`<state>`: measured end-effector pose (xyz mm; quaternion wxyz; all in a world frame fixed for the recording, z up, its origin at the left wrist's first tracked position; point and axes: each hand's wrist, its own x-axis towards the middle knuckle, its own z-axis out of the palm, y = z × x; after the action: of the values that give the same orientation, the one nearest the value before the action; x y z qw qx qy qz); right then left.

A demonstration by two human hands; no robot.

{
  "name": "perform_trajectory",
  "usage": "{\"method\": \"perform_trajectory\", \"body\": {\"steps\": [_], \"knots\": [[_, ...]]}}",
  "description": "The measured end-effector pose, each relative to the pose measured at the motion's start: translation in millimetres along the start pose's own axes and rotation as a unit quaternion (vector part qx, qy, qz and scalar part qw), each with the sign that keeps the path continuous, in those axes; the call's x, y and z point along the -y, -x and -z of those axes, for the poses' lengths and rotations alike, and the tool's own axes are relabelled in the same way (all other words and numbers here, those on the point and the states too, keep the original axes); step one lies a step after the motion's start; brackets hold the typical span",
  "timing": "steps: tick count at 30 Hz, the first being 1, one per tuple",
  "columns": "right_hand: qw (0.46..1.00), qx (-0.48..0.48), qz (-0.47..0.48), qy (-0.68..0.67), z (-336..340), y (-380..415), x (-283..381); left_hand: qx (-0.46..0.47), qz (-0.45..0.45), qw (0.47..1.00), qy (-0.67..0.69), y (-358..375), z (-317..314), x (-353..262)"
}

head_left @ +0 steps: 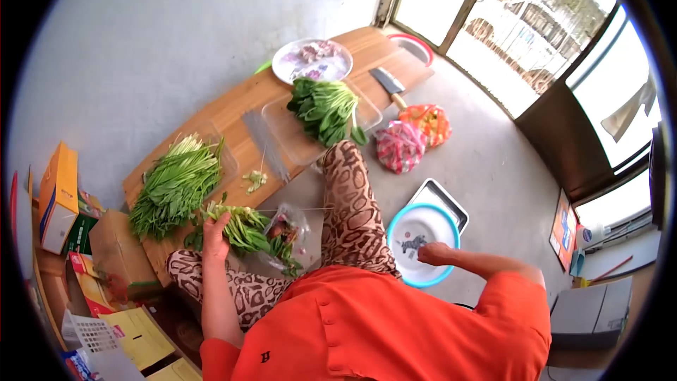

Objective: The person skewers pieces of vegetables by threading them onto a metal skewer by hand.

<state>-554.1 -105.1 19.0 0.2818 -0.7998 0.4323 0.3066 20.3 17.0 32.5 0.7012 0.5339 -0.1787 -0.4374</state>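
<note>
My left hand (pixel 216 236) is closed around the stem end of a bunch of leafy greens (pixel 247 229), over the near edge of the wooden table. A thin pale strand (pixel 296 209) runs from near this bunch toward my knee. My right hand (pixel 436 254) is a closed fist above a white basin with a blue rim (pixel 402 222); whether anything is in it is hidden. A large pile of long-stemmed greens (pixel 176 187) lies on the table left of my left hand. Another leafy green bunch (pixel 321 109) rests on a clear plastic tray (pixel 282 130).
The wooden table (pixel 233 109) also bears a plate (pixel 282 63), a cleaver (pixel 387 81) and grey strands (pixel 265 144). Plastic bags (pixel 400 147) sit on the floor beside it. A clear bag with scraps (pixel 285 233) lies between my legs. Boxes (pixel 60 197) stand at left.
</note>
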Motion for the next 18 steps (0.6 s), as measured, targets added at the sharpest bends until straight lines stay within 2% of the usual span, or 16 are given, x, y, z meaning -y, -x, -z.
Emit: {"method": "perform_trajectory", "body": {"steps": [1,2,3,5,6,8,10,11,12,13,14,16,18], "knots": [[0.997,-0.027,0.051,0.049,18,-3,6,0.035,-0.011,0.999,0.023,1,0,0],[0.996,0.011,0.064,0.065,41,-3,20,0.087,-0.017,0.995,0.046,-2,-7,3],[0.992,0.023,0.105,0.071,44,-17,15,0.092,0.001,0.995,0.046,3,-17,-4],[0.959,-0.011,0.223,0.174,70,-26,25,0.089,0.005,0.995,0.038,6,-23,0],[0.95,0.034,0.216,0.221,94,-22,39,0.065,-0.009,0.997,0.028,9,-20,1],[0.923,0.135,0.108,0.344,124,-57,47,-0.002,0.016,0.999,-0.032,17,-15,0],[0.939,0.041,0.052,0.339,177,-97,60,0.008,-0.004,1.0,-0.016,20,-10,3],[0.943,-0.103,0.052,0.313,215,-63,107,0.013,-0.01,1.0,-0.007,25,-15,-2],[0.933,-0.229,0.111,0.254,238,-55,140,0.013,-0.015,1.0,0.004,27,-19,-4],[0.9,-0.345,0.179,0.198,261,-46,174,0.047,-0.04,0.998,0.012,21,-14,2],[0.851,-0.419,0.301,0.099,265,-66,190,0.081,-0.066,0.993,0.046,23,-20,-3],[0.833,-0.386,0.385,-0.095,251,-59,255,0.083,-0.043,0.994,0.064,16,-19,1],[0.815,-0.336,0.464,-0.088,223,-78,288,0.059,-0.033,0.996,0.065,12,-21,3]]}}
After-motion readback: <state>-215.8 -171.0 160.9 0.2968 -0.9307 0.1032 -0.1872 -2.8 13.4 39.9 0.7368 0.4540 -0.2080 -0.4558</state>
